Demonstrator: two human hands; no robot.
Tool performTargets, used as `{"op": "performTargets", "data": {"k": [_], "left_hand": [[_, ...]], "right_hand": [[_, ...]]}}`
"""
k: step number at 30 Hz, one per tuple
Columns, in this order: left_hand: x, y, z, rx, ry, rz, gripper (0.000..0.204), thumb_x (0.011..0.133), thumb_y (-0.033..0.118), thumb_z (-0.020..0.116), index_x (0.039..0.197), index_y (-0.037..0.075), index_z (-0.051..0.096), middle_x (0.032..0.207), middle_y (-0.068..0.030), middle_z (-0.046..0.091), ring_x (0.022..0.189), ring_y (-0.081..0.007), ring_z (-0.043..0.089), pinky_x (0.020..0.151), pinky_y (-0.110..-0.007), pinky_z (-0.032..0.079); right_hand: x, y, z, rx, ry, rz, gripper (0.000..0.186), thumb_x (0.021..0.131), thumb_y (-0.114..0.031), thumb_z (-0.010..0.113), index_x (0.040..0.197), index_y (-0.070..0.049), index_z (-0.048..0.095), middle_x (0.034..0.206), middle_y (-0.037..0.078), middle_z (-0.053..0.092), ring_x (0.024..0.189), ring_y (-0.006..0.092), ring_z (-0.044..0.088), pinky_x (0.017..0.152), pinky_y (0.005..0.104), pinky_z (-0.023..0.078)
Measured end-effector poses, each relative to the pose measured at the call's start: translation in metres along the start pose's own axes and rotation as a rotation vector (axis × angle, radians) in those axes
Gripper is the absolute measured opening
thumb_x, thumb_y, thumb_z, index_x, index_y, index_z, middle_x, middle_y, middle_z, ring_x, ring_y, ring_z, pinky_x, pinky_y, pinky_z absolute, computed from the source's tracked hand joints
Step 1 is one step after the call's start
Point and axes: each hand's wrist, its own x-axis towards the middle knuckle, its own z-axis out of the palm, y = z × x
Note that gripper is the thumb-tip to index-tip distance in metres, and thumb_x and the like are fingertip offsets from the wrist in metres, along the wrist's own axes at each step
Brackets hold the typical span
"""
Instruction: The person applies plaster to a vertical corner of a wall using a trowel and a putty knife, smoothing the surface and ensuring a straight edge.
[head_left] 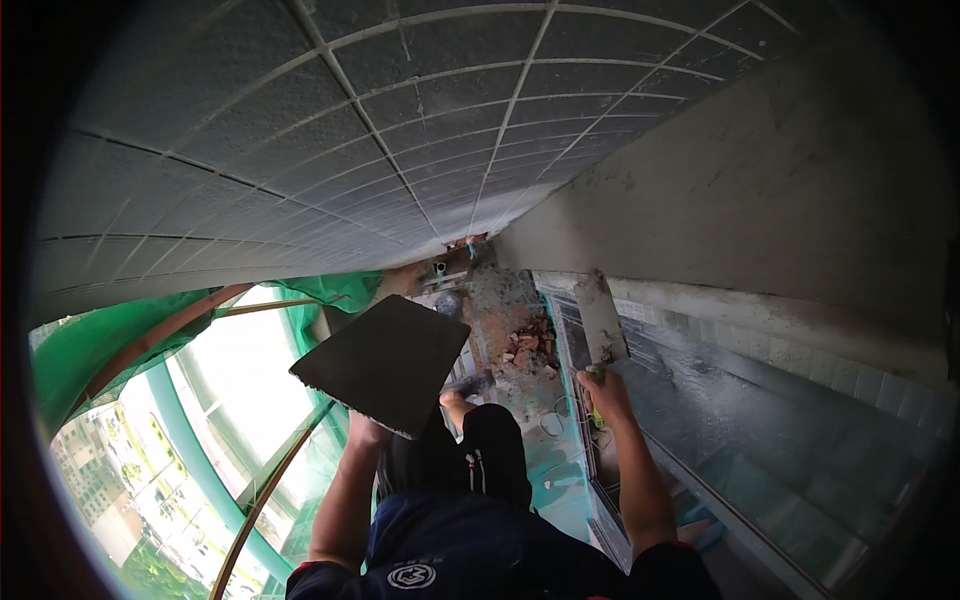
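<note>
My left hand (368, 430) grips a square plasterer's hawk (385, 365) from below, its fingers mostly hidden under the board. The hawk's dark grey top lies tilted toward me, with a rough, mortar-crusted near edge. On the right, my right hand (608, 392) is closed round the handle of a plastering trowel (601, 318), whose long grey blade points away from me. The blade is beside the lower edge of the smooth grey plastered wall (740, 190), close to a window frame (572, 345); whether it touches the wall I cannot tell.
A grey wall (440, 110) scored with a grid rises ahead. Broken red bricks (530, 345) lie on the dirty floor below. Green netting (345, 290) and an opening with a teal curved rail (185, 430) are at left. Glass panes (770, 430) stretch along the right.
</note>
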Motion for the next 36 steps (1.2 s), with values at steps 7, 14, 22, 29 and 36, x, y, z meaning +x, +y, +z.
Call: {"op": "performTargets", "data": {"k": [7,14,22,29,36], "left_hand": [[0.021,0.001,0.012,0.19,-0.013,-0.058,0.031,0.089,0.009,0.056,0.117,-0.004,0.056,0.112,-0.0089,0.062,0.102,-0.0201,0.058,0.087,-0.032,0.048],[0.067,-0.004,0.053,-0.239,-0.185,-0.42,0.037,0.065,-0.006,0.063,0.102,-0.001,0.062,0.094,-0.0055,0.065,0.088,-0.0187,0.061,0.081,-0.028,0.047],[0.163,-0.067,0.156,0.046,-0.448,-0.113,0.057,0.069,-0.007,0.066,0.122,0.002,0.047,0.12,-0.011,0.047,0.103,-0.0244,0.052,0.084,-0.033,0.045],[0.217,-0.112,0.256,0.351,-0.406,-0.045,0.028,0.079,-0.001,0.058,0.107,0.001,0.058,0.104,-0.0162,0.056,0.093,-0.0338,0.058,0.079,-0.041,0.047],[0.224,-0.068,0.301,0.353,-0.439,0.114,0.028,0.083,0.006,0.058,0.111,0.003,0.059,0.109,-0.0164,0.058,0.099,-0.0361,0.058,0.081,-0.043,0.047]], "right_hand": [[-0.094,-0.026,-0.019,-0.099,0.133,-0.016,0.031,0.087,-0.029,0.065,0.078,-0.002,0.055,0.059,0.008,0.058,0.049,0.0182,0.055,0.048,0.034,0.042],[-0.101,0.076,0.019,-0.748,0.375,-0.146,0.032,0.08,-0.034,0.069,0.088,-0.003,0.063,0.076,0.021,0.064,0.073,0.0413,0.062,0.062,0.0482,0.05],[-0.08,-0.019,-0.049,0.51,0.793,-0.527,0.017,0.086,-0.019,0.065,0.083,-0.009,0.05,0.076,0.002,0.052,0.064,0.0122,0.049,0.061,0.0299,0.043],[-0.036,-0.12,-0.091,1.029,0.651,-0.805,0.026,0.091,-0.032,0.062,0.098,-0.009,0.051,0.088,0.003,0.056,0.072,0.0137,0.051,0.066,0.0325,0.043],[-0.048,-0.128,-0.083,0.797,0.719,-0.938,0.041,0.09,-0.041,0.062,0.108,-0.007,0.05,0.094,0.005,0.057,0.077,0.0173,0.057,0.068,0.0345,0.047]]}}
